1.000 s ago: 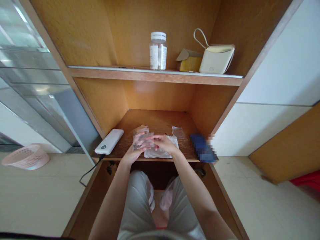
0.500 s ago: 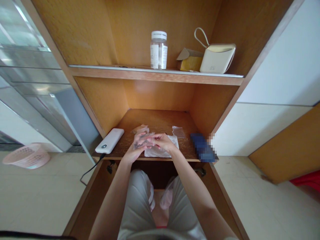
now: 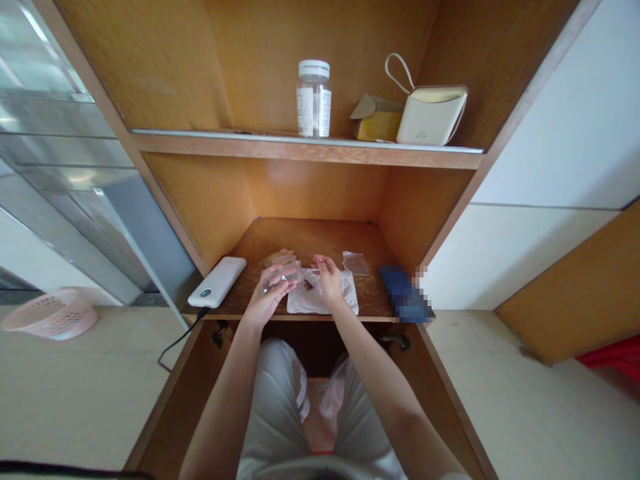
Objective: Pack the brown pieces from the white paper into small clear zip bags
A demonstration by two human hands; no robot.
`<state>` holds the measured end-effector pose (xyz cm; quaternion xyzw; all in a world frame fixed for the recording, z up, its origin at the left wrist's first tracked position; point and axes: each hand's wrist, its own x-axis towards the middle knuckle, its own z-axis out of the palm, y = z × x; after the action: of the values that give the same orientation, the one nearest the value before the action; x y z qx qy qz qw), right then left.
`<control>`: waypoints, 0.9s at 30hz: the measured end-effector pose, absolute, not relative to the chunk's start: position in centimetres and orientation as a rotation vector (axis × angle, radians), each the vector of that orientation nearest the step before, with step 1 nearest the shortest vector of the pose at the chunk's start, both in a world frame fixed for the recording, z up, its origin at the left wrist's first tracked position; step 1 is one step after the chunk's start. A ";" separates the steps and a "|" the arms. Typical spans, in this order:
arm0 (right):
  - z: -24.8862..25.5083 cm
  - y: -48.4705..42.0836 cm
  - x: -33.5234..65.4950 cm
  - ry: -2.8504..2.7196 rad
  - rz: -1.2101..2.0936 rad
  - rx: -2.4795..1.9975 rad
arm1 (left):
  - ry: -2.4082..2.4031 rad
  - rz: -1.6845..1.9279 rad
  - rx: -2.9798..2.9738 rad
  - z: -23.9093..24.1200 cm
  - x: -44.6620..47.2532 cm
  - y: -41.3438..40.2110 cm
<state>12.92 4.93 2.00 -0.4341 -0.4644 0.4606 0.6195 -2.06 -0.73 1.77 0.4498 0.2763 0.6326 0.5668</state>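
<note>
My left hand is closed on a small clear plastic bag, held just above the lower wooden shelf. My right hand hovers beside it over a white sheet lying on the shelf; its fingers are curled and pinched, and I cannot make out anything in them. A few small dark pieces lie on the white sheet between the two hands. Another small clear bag lies flat on the shelf behind the right hand.
A white power bank with a cable lies at the shelf's left edge and a blurred blue object at the right. The upper shelf holds a clear jar, a small cardboard box and a cream pouch. A pink basket sits on the floor.
My hands, joined on the clear bag before, have come apart. The right hand has moved right over the white sheet, where the small dark pieces now show.
</note>
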 end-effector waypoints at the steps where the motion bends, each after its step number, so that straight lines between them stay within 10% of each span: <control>1: 1.6 5.1 12.6 -1.058 1.059 -0.999 | 0.665 1.490 1.058 1.8 -2.1 -0.7; 27: -1.1 5.3 11.8 -1.431 0.894 -1.066 | 1.189 1.275 1.465 2.1 -2.6 -1.0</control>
<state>11.78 5.26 -1.09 -0.4487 -0.6025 0.3765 0.5421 -2.56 -0.96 2.12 0.5842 0.4742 0.5085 0.4185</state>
